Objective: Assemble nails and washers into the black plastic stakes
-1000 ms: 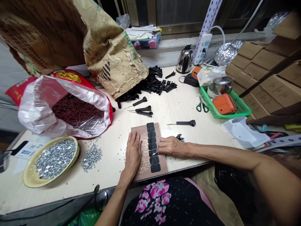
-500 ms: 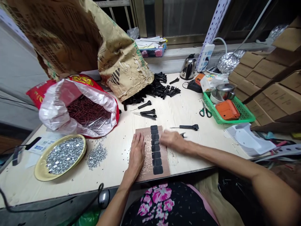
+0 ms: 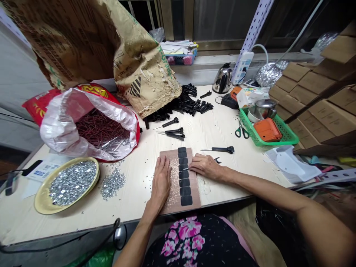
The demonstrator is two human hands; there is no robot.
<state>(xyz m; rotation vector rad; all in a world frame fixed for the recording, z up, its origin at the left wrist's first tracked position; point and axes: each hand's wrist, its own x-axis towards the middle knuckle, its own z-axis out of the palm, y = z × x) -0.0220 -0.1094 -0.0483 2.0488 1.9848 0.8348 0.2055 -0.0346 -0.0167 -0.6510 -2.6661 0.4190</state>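
My left hand [image 3: 162,180] lies flat on the left part of a brown board [image 3: 196,191] dotted with pale specks. A column of black rounded pads [image 3: 184,182] runs down the board. At the board's right edge, my right hand [image 3: 204,165] is closed, its fingertips on a small thin metallic piece [image 3: 185,169] over one of the middle pads. A black-handled tool with a thin metal shaft [image 3: 222,149] lies above my right hand, and a small black forked part [image 3: 217,160] is just beside it. Similar black tools [image 3: 174,131] rest above the board.
A yellow bowl of metal washers [image 3: 72,181] and a loose pile of them [image 3: 113,183] are at the left. Behind stand a red and white bag of screws [image 3: 101,129] and a paper sack [image 3: 144,78] with black parts. Scissors [image 3: 241,130] and a green basket [image 3: 283,138] are at the right.
My right hand, blurred before, now appears sharp and slightly lower at the pads, with the metallic piece visible at its fingertips. My left hand stays on the board. The view has shifted slightly.
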